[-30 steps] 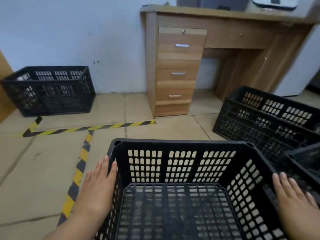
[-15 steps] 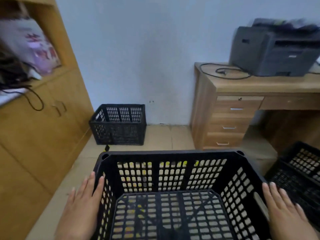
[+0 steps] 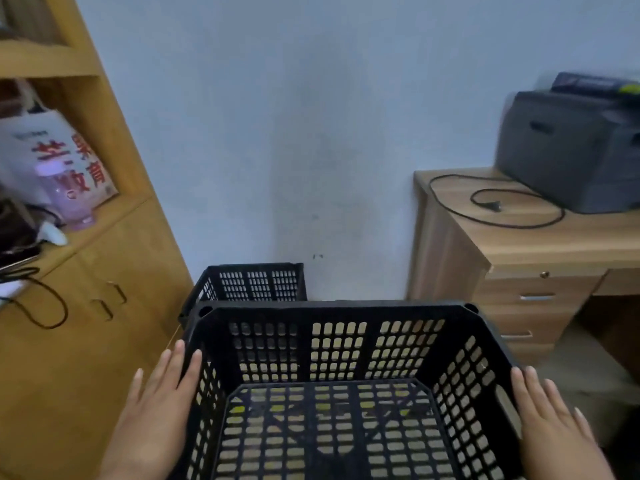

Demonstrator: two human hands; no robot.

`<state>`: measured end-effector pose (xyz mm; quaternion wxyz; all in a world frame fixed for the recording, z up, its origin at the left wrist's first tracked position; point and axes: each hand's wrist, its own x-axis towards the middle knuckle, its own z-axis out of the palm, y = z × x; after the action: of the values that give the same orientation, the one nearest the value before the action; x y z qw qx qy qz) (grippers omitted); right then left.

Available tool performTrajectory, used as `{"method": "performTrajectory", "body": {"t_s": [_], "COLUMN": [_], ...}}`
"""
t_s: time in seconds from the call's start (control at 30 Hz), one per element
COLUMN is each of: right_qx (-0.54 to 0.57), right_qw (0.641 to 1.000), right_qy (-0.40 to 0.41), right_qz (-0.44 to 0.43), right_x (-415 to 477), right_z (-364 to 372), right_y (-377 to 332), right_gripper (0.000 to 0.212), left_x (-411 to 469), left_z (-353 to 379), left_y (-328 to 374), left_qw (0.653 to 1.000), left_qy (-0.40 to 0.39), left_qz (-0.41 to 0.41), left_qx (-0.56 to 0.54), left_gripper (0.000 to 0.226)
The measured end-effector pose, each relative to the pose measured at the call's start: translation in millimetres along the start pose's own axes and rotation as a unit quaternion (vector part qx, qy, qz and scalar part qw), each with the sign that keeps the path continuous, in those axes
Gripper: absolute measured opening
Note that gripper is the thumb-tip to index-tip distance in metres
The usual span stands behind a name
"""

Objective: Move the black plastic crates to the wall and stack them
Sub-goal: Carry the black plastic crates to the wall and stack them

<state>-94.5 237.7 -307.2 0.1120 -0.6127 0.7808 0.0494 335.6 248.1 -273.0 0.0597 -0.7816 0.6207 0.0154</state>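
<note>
1. Black perforated plastic crate, rectangular and open-topped, fills the lower middle of the view; its near wall and bottom edge are cut off by the frame.
2. Beyond its far rim, a second black slotted plastic crate stands against the pale blue-grey wall; the near crate hides its lower part, so its base and the floor under it cannot be seen.
3. Right of the held crate, the brown wooden desk with drawers carries a dark grey printer, blurred and cropped at the frame edge.
4. Left of the held crate stands a yellow wooden cabinet; the items on its shelf are hard to make out.
5. Left hand lies flat, fingers extended and close together, pressed on the crate's left outer wall.
6. Right hand mirrors it on the right wall; both wrists run out of frame.
</note>
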Motion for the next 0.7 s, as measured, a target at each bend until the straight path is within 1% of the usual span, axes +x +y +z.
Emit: {"method": "performTrajectory", "body": {"t_s": [0.13, 0.27, 0.43, 0.63, 0.7], "right_qx": [0.006, 0.007, -0.013, -0.027, -0.016], "right_qw": [1.0, 1.0, 1.0, 0.998, 0.997], "right_qy": [-0.012, -0.005, 0.01, -0.01, -0.02], "right_qz": [0.009, 0.014, 0.021, 0.058, 0.07], "right_x": [70, 135, 209, 306, 341], "right_z": [-26, -43, -65, -90, -95], "right_y": [-32, -56, -91, -140, -152], "right_gripper": [0.062, 0.065, 0.071, 0.07, 0.069], "left_x": [82, 155, 259, 392, 434], "left_z": [-13, -25, -29, -31, -30], "left_y": [5, 13, 25, 40, 46], "left_qw": [1.0, 1.0, 0.999, 0.998, 0.998], "left_qy": [0.01, 0.017, 0.027, 0.007, 0.003], "left_qz": [0.002, 0.004, 0.031, 0.061, 0.063], "left_qx": [0.01, 0.014, 0.013, 0.006, 0.004], "left_gripper": [0.088, 0.09, 0.089, 0.087, 0.088]}}
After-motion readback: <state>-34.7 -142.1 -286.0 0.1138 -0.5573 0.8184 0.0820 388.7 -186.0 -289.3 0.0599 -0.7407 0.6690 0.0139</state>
